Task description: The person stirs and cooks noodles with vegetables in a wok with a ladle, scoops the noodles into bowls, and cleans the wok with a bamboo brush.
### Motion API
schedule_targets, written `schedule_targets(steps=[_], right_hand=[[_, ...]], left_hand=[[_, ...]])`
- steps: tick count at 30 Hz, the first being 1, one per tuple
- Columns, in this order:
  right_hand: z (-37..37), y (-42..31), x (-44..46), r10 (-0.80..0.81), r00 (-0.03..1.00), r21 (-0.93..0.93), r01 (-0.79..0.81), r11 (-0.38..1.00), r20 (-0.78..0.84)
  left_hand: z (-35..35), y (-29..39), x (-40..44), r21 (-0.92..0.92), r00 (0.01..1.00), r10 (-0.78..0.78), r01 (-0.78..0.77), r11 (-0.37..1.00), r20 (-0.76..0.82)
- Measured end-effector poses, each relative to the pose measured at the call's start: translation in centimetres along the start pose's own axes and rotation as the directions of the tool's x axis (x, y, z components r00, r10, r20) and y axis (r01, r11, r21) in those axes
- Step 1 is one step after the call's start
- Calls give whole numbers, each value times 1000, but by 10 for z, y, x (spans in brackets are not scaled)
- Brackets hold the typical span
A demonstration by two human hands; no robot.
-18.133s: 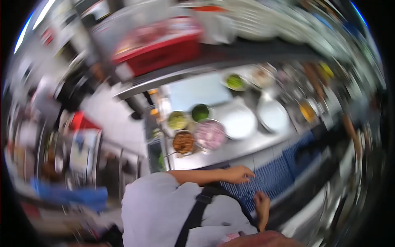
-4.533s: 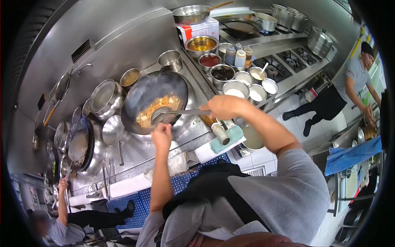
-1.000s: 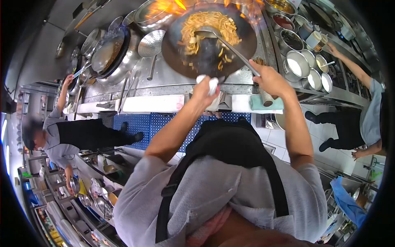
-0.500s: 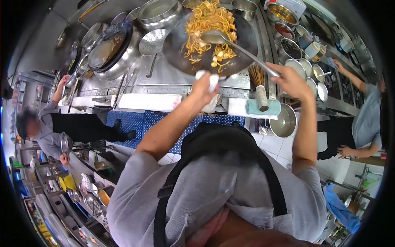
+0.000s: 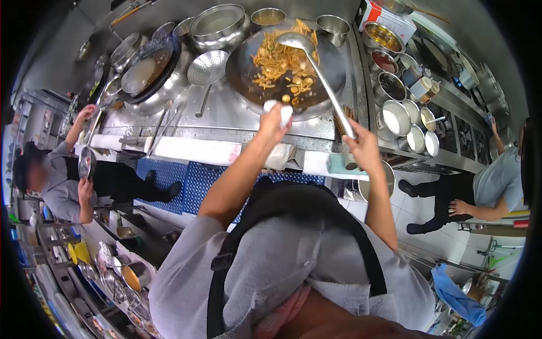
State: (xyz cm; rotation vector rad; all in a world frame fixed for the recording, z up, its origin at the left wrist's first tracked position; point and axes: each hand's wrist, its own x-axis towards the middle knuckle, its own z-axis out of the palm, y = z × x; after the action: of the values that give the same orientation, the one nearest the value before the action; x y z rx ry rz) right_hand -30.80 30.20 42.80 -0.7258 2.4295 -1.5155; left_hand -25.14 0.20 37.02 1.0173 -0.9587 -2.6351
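Observation:
My left hand (image 5: 274, 123) is closed round a white cloth (image 5: 280, 113) at the near rim of the dark wok (image 5: 240, 70). Any handle under the cloth is hidden. My right hand (image 5: 363, 146) grips the end of a long metal ladle (image 5: 329, 90), whose bowl is over the far part of the wok. Browned noodles (image 5: 276, 59) with pale pieces lie in the wok, some nearer its front. A bamboo brush (image 5: 345, 118) is partly hidden behind my right hand, beside a green folded towel (image 5: 339, 164).
A perforated skimmer (image 5: 208, 68) lies left of the wok. Sauce pots (image 5: 393, 120) and bottles (image 5: 420, 87) stand at the right. One co-worker (image 5: 62, 175) is at the left by another wok (image 5: 147, 73), another (image 5: 485, 181) at the right.
The flames round the wok are gone. The ladle points more steeply, and my right hand has come down and nearer my body. The noodles have shifted in the wok. The left co-worker raised a pan.

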Motion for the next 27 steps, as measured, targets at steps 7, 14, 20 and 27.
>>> schedule_targets(steps=[7, 14, 20, 27], right_hand=[[100, 87, -32, 79, 996, -155, -73, 985, 29], [97, 80, -42, 46, 999, -221, -43, 974, 5], [95, 63, -41, 185, 982, -200, -173, 964, 43], [93, 64, -43, 156, 988, -189, -149, 971, 22]], left_hand=[[1, 17, 107, 39, 999, -34, 35, 999, -18], [-6, 19, 115, 64, 997, -69, 67, 996, 25], [0, 23, 98, 35, 998, -58, 57, 998, 12], [2, 24, 89, 78, 999, -23, 19, 997, 46]])
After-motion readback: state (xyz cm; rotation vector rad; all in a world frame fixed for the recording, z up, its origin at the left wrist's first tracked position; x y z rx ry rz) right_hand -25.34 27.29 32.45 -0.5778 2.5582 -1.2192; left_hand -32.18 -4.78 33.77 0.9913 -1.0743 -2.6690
